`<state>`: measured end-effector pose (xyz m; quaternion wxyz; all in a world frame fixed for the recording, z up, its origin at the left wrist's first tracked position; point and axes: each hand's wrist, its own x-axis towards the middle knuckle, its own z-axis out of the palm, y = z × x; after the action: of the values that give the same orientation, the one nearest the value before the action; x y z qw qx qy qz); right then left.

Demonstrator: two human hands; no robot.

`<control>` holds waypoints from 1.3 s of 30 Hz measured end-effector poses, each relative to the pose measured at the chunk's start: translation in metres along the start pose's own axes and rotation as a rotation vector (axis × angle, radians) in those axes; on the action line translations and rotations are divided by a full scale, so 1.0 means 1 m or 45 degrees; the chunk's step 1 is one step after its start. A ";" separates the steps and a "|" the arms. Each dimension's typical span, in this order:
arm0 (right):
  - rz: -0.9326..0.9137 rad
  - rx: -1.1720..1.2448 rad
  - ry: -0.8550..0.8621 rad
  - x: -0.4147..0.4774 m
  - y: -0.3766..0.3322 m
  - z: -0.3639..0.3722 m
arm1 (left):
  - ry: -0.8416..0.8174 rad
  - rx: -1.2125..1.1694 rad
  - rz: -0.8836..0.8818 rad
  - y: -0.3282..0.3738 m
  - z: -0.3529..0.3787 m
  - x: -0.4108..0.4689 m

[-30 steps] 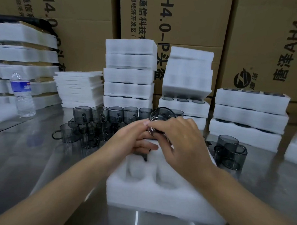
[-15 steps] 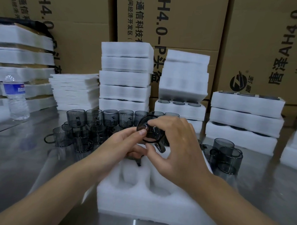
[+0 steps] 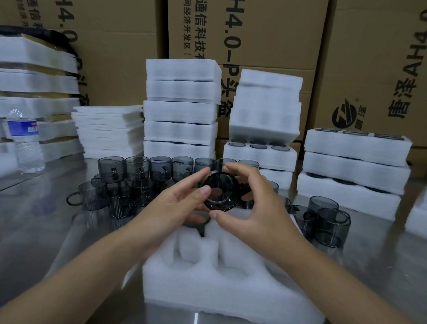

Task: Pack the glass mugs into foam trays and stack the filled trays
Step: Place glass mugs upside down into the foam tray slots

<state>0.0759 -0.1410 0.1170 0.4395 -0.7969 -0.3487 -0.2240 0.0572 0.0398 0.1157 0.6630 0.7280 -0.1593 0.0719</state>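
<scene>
A smoky grey glass mug (image 3: 221, 192) is held on its side, its mouth facing me, above the far end of a white foam tray (image 3: 226, 285) with empty round pockets. My right hand (image 3: 257, 207) grips the mug, fingers over the top and thumb under the rim. My left hand (image 3: 178, 207) pinches the mug's left rim with thumb and fingers. Another mug (image 3: 197, 223) sits in the tray's far left pocket, partly hidden by my left hand. Several loose mugs (image 3: 135, 180) stand behind on the steel table.
Two more mugs (image 3: 327, 220) stand right of the tray. Stacks of filled foam trays (image 3: 181, 111) (image 3: 354, 168) and flat foam sheets (image 3: 108, 130) line the back, before cardboard boxes (image 3: 262, 29). A water bottle (image 3: 25, 141) stands at the left.
The mug has been raised and turned in both hands so its mouth now faces me; the handle seen below it half a second ago is out of sight.
</scene>
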 end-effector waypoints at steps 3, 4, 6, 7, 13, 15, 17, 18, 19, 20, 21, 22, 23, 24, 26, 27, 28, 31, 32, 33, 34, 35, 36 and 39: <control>0.013 -0.004 0.014 0.001 0.003 0.001 | -0.009 -0.041 -0.017 0.000 -0.001 0.000; 0.020 -0.006 0.030 0.001 0.004 0.001 | -0.024 -0.052 -0.016 0.001 0.000 -0.001; 0.041 0.001 0.065 0.002 0.006 0.001 | -0.042 -0.055 -0.017 0.003 0.000 -0.003; 0.053 0.006 0.075 0.002 0.006 0.000 | -0.041 -0.060 -0.021 0.003 0.000 -0.004; 0.050 -0.027 0.053 0.002 0.007 -0.001 | -0.010 -0.061 -0.049 0.002 0.000 -0.003; 0.047 -0.025 0.033 0.001 0.006 -0.002 | -0.003 -0.046 -0.069 0.002 0.000 -0.002; 0.049 -0.022 0.020 0.001 0.004 -0.003 | 0.000 -0.023 -0.085 0.003 0.000 -0.002; 0.050 -0.018 0.022 0.001 0.003 -0.003 | 0.003 -0.013 -0.092 0.004 0.001 -0.002; 0.051 -0.012 0.029 0.001 0.003 -0.004 | 0.007 -0.003 -0.096 0.004 0.001 -0.002; 0.052 -0.006 0.036 0.002 0.002 -0.004 | 0.011 0.007 -0.098 0.005 0.002 -0.002; 0.054 0.001 0.040 0.002 0.002 -0.004 | 0.017 0.017 -0.100 0.005 0.003 -0.002; 0.057 0.006 0.043 0.002 0.001 -0.004 | 0.022 0.029 -0.100 0.005 0.003 -0.003; 0.066 0.016 0.047 0.001 0.000 -0.003 | 0.024 0.044 -0.098 0.005 0.003 -0.003; 0.090 0.043 0.054 0.002 0.000 -0.003 | 0.025 0.067 -0.094 0.004 0.003 -0.003; 0.186 0.193 0.076 0.003 0.001 -0.003 | 0.031 0.106 -0.092 0.005 0.003 -0.004; 0.243 0.311 0.088 0.005 0.002 -0.005 | 0.030 0.111 -0.090 0.004 0.003 -0.004; 0.304 0.434 0.097 0.007 0.003 -0.006 | 0.018 0.115 -0.086 0.004 0.003 -0.005; 0.524 0.638 0.065 0.012 0.008 -0.013 | -0.021 0.158 -0.097 0.003 0.003 -0.005; 0.591 0.661 0.036 0.013 0.010 -0.014 | -0.012 0.153 -0.100 0.002 0.003 -0.004; 0.643 0.672 0.004 0.013 0.011 -0.014 | 0.002 0.135 -0.102 0.001 0.003 -0.004; 0.680 0.673 -0.024 0.013 0.013 -0.014 | 0.014 0.126 -0.100 0.001 0.003 -0.004; 0.700 0.673 -0.049 0.014 0.014 -0.014 | 0.022 0.132 -0.097 0.001 0.003 -0.003; 0.709 0.676 -0.069 0.014 0.015 -0.014 | 0.027 0.147 -0.089 0.001 0.003 -0.003; 0.694 0.658 -0.135 0.015 0.015 -0.014 | 0.059 0.192 -0.054 0.000 0.003 -0.003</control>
<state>0.0963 -0.1534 0.1256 0.6509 -0.7338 -0.1911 0.0381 0.0545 0.0367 0.1144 0.6111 0.7772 -0.1225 0.0866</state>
